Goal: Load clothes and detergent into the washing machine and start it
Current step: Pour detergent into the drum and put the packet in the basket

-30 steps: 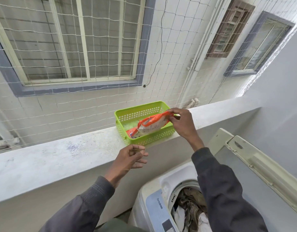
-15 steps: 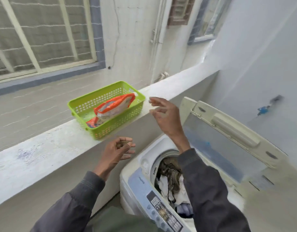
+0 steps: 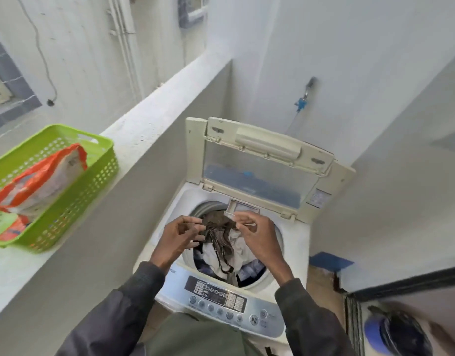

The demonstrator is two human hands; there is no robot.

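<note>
Hands had both come in over the open tub since half a second before, when the right one hung beside the basket (image 3: 98, 186) and the left sat low against the ledge (image 3: 154, 98). The left hand (image 3: 181, 240) hovered at the tub's 9 o'clock rim with its fingers half curled toward the palm. Whether anything lay inside them could not be told. The right hand (image 3: 259, 236) hovered at 2 o'clock over the tub, thumb and forefinger drawn close together. Their tips were near a small dispenser tray (image 3: 240, 209) standing open at the tub's 12 o'clock, and blur hid whether they pinched anything. Between and below the hands the clothes (image 3: 222, 244) lay heaped in the washing machine (image 3: 294, 255), brown and white pieces on top. Its lid (image 3: 259, 173) stood raised at 12 o'clock, and the control panel (image 3: 221, 298) ran along 6 o'clock. Out at 9 o'clock the detergent packet (image 3: 41, 181) lay in the green basket as before. A tap (image 3: 302, 104) sat on the wall at 1 o'clock.
</note>
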